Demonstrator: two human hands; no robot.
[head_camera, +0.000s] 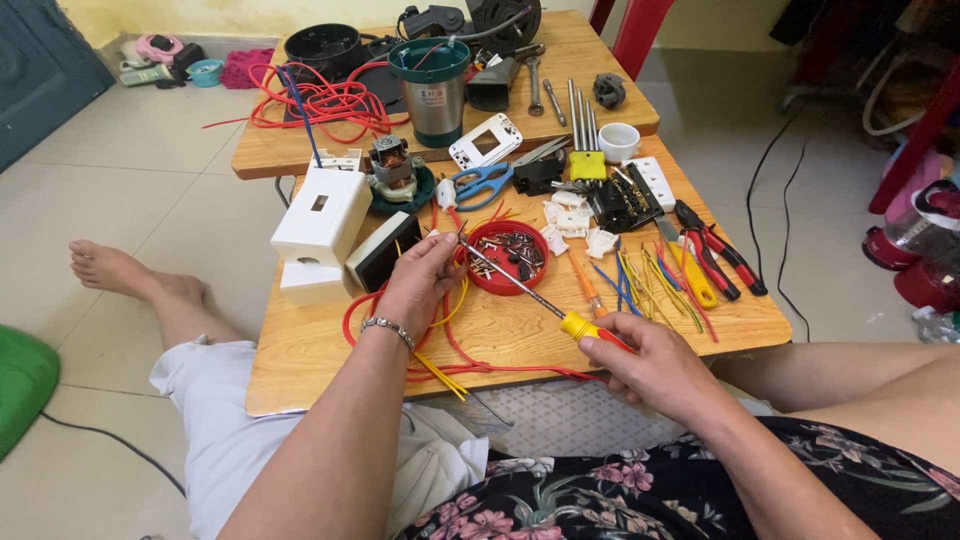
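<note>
Floor (130, 190): pale glossy tiles, evenly daylit. Two low wooden tabletops, the near one (330, 350) butted against the far one (270, 155). Yellow wall (200, 15) behind, dark door (35, 70) far left, red chair leg (640, 35) at top.

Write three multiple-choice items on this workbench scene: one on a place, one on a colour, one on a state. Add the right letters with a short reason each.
1. Where does the red dish of screws sit?
A. on the floor
B. on the near wooden table, by the left hand
C. inside the metal cup

2. What colour are the scissors' handles?
A. blue
B. green
C. white

3. How is the screwdriver held?
A. lying loose on the table
B. gripped by the left hand alone
C. gripped at its yellow and red handle by the right hand, tip at the left fingers

Answers: 1 B, the dish rests on the table beside the left fingers. 2 A, both loops are blue. 3 C, the right hand wraps the handle and the shaft points to the left hand.
</note>
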